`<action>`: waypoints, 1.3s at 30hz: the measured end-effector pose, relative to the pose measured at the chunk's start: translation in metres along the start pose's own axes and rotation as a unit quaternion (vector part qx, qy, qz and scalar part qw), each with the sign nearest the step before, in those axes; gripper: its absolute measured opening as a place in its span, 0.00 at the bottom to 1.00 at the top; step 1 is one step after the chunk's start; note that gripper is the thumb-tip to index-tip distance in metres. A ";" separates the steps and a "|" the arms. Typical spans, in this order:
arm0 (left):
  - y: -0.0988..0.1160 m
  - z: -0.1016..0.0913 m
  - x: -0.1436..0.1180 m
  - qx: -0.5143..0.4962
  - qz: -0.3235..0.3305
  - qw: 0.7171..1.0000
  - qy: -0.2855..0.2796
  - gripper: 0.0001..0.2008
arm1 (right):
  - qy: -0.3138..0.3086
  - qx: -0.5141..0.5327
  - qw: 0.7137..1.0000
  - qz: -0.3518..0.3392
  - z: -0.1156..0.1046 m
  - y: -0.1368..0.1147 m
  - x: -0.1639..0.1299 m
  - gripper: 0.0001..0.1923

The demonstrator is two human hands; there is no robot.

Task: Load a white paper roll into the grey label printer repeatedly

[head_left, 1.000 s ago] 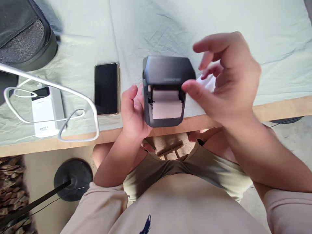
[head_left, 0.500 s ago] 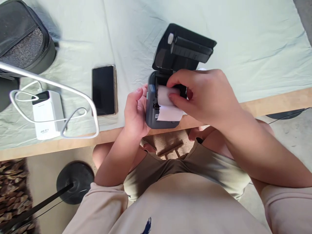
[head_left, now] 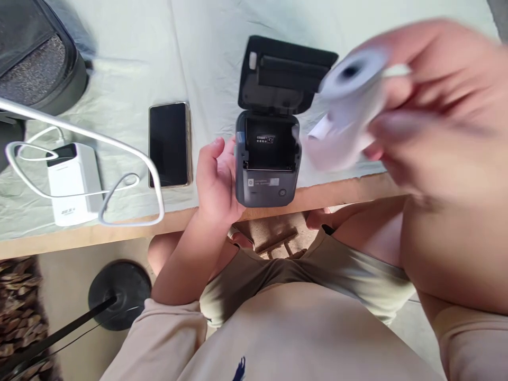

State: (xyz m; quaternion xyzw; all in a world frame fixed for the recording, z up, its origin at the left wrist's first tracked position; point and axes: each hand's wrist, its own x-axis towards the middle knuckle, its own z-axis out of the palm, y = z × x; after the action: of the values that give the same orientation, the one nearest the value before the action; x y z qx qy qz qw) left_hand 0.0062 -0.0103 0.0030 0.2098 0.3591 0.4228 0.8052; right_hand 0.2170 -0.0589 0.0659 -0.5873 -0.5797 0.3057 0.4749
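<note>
A small dark grey label printer point(head_left: 266, 180) sits at the table's front edge with its lid point(head_left: 283, 74) flipped back and its paper bay bare. My left hand point(head_left: 216, 177) grips the printer's left side. My right hand point(head_left: 432, 106), blurred and raised close to the camera at the right, holds a white paper roll point(head_left: 345, 106) lifted clear of the printer, with a loose end of paper hanging from it.
A black phone point(head_left: 170, 144) lies left of the printer. A white power bank point(head_left: 73, 182) with a looping white cable point(head_left: 119, 153) sits further left. A dark bag point(head_left: 35, 58) is at the far left corner. A pale green cloth point(head_left: 159, 42) covers the table.
The printer lid went from shut to open. My right hand took the paper roll out of the bay and lifted it up to the right. My left hand stayed on the printer.
</note>
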 end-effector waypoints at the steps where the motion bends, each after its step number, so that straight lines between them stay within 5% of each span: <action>1: 0.001 -0.001 0.001 -0.006 0.002 1.000 0.007 0.21 | 0.062 0.067 0.996 -0.003 -0.006 0.009 0.004 0.16; 4: 0.003 -0.003 0.004 -0.021 0.006 0.999 0.023 0.21 | 0.089 0.169 0.978 0.088 -0.022 0.043 0.016 0.12; 7: 0.005 -0.002 0.003 -0.026 0.006 0.999 0.025 0.22 | 0.167 0.152 0.973 0.050 -0.035 0.083 0.021 0.14; 11: 0.006 0.004 0.000 -0.008 0.003 1.000 0.010 0.25 | 0.156 -0.031 0.987 -0.041 -0.049 0.122 0.015 0.18; 14: 0.005 0.009 -0.001 -0.020 0.007 1.000 0.007 0.25 | 0.136 -0.206 0.969 -0.001 -0.059 0.132 0.009 0.18; 17: 0.005 0.011 -0.001 -0.028 0.011 1.000 0.005 0.26 | 0.121 -0.295 0.946 0.053 -0.061 0.121 0.003 0.23; 21: 0.003 0.010 -0.001 -0.028 0.013 1.000 0.000 0.25 | 0.181 -0.310 0.923 -0.137 -0.043 0.087 -0.006 0.25; 23: 0.003 0.008 0.000 -0.023 0.017 1.000 -0.003 0.24 | 0.127 -0.348 0.914 -0.164 -0.026 0.074 -0.009 0.24; 26: 0.003 0.003 0.002 -0.004 0.017 1.000 -0.015 0.23 | 0.004 -0.449 0.888 -0.095 0.002 0.067 -0.009 0.29; 29: 0.004 0.002 0.003 0.010 0.010 1.000 -0.008 0.25 | -0.061 -0.482 0.874 -0.015 0.013 0.070 -0.004 0.23; 34: 0.004 0.004 0.002 0.007 0.002 1.000 0.014 0.26 | -0.046 -0.381 0.921 -0.068 -0.001 0.064 0.001 0.21; 39: 0.000 0.003 -0.001 -0.016 -0.003 1.000 -0.008 0.20 | 0.021 -0.101 0.986 -0.134 0.004 0.038 -0.008 0.21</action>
State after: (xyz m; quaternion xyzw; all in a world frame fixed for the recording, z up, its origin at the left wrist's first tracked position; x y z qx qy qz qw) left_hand 0.0082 -0.0108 0.0057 0.1989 0.3467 0.4242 0.8125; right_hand 0.2268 -0.0607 0.0287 -0.5554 -0.6714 0.1665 0.4616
